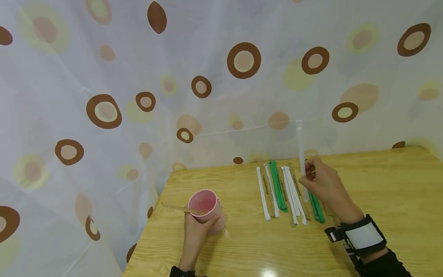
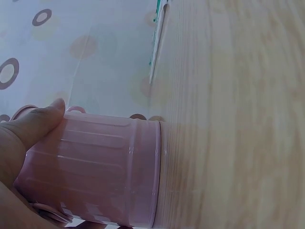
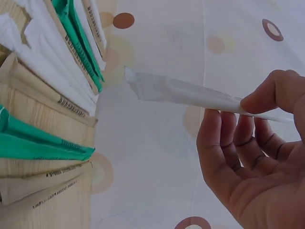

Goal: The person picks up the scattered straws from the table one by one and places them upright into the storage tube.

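Note:
My left hand [image 1: 198,230] grips a small pink bucket [image 1: 219,220] that stands on the table, thumb along its side. In the left wrist view the bucket [image 2: 90,162] shows ribbed walls, with my thumb near the rim. Across the rim lies a brown paper-wrapped straw [image 1: 174,206], one end over the opening and the other sticking out to the left. My right hand [image 1: 325,184] pinches a white paper-wrapped straw [image 1: 300,142] between thumb and fingertips. It is held upright, raised above the row of straws; the right wrist view shows its flat wrapper end [image 3: 147,87].
Several wrapped straws lie side by side on the wooden table [image 1: 242,246]: white ones [image 1: 263,194], brown ones and green ones [image 1: 278,188]. Another green straw [image 1: 316,207] lies partly under my right hand. A patterned curtain [image 1: 221,104] hangs behind the table and along its left.

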Demonstrator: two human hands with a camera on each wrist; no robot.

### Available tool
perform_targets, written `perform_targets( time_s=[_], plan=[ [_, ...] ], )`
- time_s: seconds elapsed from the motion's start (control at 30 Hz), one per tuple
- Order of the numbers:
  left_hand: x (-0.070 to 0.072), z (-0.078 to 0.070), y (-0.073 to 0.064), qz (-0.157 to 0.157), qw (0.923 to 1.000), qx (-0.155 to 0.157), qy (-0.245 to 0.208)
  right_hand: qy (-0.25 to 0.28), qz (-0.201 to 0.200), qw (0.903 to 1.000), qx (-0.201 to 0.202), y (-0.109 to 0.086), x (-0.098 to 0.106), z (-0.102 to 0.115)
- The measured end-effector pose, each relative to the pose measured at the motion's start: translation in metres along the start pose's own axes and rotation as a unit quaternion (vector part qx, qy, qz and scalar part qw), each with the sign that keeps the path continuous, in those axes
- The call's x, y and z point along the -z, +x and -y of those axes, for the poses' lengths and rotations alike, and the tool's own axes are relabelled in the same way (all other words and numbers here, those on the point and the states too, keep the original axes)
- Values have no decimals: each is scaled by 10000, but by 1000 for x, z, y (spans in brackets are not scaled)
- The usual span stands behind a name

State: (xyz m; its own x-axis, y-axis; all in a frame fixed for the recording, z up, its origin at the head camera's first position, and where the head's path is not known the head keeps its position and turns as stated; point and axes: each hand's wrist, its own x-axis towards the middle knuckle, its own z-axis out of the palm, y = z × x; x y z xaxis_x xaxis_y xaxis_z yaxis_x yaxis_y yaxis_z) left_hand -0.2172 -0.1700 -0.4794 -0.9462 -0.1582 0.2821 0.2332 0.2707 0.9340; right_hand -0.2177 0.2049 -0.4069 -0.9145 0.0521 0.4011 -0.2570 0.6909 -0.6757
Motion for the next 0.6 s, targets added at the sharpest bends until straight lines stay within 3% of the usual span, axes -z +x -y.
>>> perform_targets(
  time_s=[0.2,0.33,0.47,0.6],
  plan=[
    [2,-2,0,-57,10000,69,6,142,15,9994,325,3,-6,14],
    [2,-2,3,-107,9999,19,4,273,-145,9961,826,7,-16,24],
    [0,-1,3,-35,10000,-21,32,380,-387,9858,1588,10,-29,29],
    [0,1,2,-83,9999,6,73,557,-325,9712,2293,19,-41,39]
  ],
)
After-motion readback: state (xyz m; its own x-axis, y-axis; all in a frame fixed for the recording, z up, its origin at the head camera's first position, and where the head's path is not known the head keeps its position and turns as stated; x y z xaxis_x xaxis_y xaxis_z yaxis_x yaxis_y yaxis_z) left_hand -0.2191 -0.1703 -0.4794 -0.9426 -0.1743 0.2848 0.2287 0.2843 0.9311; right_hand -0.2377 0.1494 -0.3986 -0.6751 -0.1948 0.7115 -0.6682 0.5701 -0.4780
